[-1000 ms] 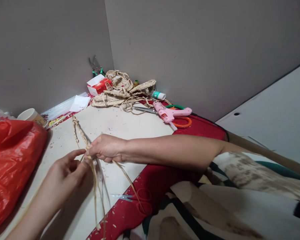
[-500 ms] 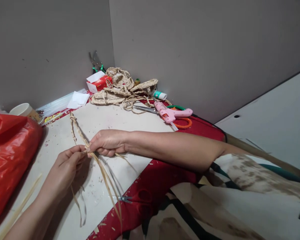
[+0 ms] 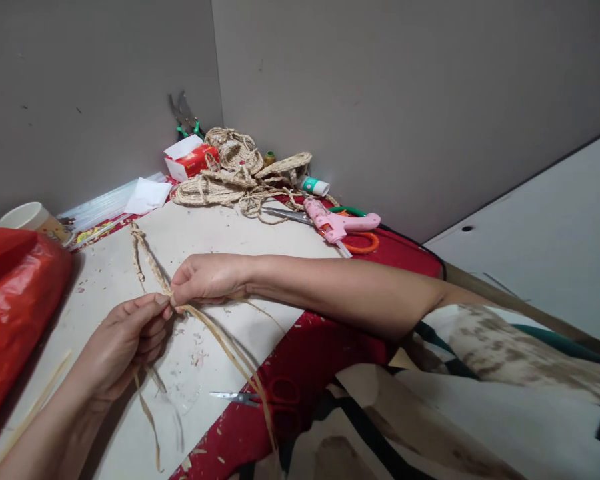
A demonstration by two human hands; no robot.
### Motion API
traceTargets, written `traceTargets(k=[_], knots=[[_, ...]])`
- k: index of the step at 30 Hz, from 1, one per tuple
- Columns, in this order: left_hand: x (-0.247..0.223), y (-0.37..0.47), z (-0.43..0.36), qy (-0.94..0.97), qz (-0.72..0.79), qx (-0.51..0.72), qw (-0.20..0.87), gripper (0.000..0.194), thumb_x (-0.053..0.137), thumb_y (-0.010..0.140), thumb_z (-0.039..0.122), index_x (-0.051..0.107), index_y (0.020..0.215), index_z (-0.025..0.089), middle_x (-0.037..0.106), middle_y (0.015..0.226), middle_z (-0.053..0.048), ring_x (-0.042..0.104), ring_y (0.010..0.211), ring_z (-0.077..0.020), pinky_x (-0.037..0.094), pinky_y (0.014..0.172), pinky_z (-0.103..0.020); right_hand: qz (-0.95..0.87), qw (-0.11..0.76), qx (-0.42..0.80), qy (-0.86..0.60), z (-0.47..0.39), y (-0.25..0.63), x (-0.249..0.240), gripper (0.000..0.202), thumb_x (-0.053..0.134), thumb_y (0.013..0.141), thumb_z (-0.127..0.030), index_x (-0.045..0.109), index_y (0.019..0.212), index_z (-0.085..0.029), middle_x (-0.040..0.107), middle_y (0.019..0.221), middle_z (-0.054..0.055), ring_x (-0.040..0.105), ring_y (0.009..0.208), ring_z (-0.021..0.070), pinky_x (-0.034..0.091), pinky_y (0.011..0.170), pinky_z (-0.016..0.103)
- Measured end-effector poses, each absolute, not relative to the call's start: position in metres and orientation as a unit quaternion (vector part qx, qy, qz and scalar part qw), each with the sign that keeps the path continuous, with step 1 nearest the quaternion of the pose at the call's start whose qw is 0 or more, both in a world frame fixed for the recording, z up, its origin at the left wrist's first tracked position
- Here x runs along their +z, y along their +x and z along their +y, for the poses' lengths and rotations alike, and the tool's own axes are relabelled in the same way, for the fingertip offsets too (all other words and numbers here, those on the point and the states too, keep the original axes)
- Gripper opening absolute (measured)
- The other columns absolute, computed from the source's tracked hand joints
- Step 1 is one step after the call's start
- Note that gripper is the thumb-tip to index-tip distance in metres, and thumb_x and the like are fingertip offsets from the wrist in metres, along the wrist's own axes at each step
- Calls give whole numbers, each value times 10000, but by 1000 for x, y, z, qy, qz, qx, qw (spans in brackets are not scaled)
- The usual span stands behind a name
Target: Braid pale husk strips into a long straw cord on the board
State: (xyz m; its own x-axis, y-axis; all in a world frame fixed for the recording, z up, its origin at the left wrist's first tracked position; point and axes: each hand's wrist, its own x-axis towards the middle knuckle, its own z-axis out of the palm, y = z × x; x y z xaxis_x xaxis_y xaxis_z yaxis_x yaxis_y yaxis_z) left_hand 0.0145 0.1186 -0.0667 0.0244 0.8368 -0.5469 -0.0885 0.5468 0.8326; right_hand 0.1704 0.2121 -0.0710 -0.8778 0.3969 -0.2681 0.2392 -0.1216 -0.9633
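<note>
A straw braid (image 3: 153, 265) runs from the board up to my fingers, its finished length folded over at the far end. My left hand (image 3: 135, 330) pinches the braid's working end from the left, thumb and forefinger together. Opposite it, my right hand (image 3: 205, 277) is closed on the same spot, fingertips touching the left ones. Loose straw strands (image 3: 230, 350) trail from the braid toward my lap, and another strand (image 3: 147, 410) hangs below my left hand. The exact crossing of strands is hidden by the fingers.
Coiled braids (image 3: 235, 153), a red box (image 3: 195, 160) and a pink glue gun (image 3: 335, 220) lie along the back. Small scissors (image 3: 237, 398) rest at the front edge of the pale board (image 3: 205, 233). A red plastic bag (image 3: 20, 300) and a paper cup (image 3: 30, 217) stand at left.
Both hands stay together at the braid, their fingertips shifting slightly. The loose strands have swung to the right. The whole view has moved a little.
</note>
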Motion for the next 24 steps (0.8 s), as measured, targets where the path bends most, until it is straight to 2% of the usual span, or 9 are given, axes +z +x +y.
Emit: traceTargets(k=[5,10,15,20,24], knots=[[-67,17,121,305,611,359,637,317,684,748,408,552,597,163,211,451,110,124,390,-29,158,334,-137,-782,97,577,-217,212,173,-71,136,531,750,-165,567,632,-108,418,522,-43,356,508,59,269,470,190],[-65,22,121,305,632,367,611,304,678,738,388,550,585,159,227,434,114,132,384,-26,161,323,-127,-867,56,445,-217,210,176,-60,201,492,810,-208,651,762,-94,502,609,-6,438,604,97,325,561,219],[-71,23,120,310,648,368,591,322,658,753,406,549,582,157,229,423,118,121,378,-22,133,323,-124,-905,19,372,-204,212,181,-49,200,493,819,-216,653,798,-99,565,675,20,452,620,108,339,582,235],[-77,24,120,323,664,363,568,323,631,778,410,559,588,159,240,418,116,133,370,-23,124,331,-126,-902,-10,373,-218,213,185,-40,161,480,807,-164,583,696,-111,509,603,-2,410,556,89,323,526,224],[-78,25,118,336,658,381,556,309,633,763,365,551,552,155,259,408,107,151,365,-22,131,339,-137,-818,-17,522,-240,201,180,-48,167,427,821,-191,539,711,-135,494,519,-24,436,465,84,371,493,212]])
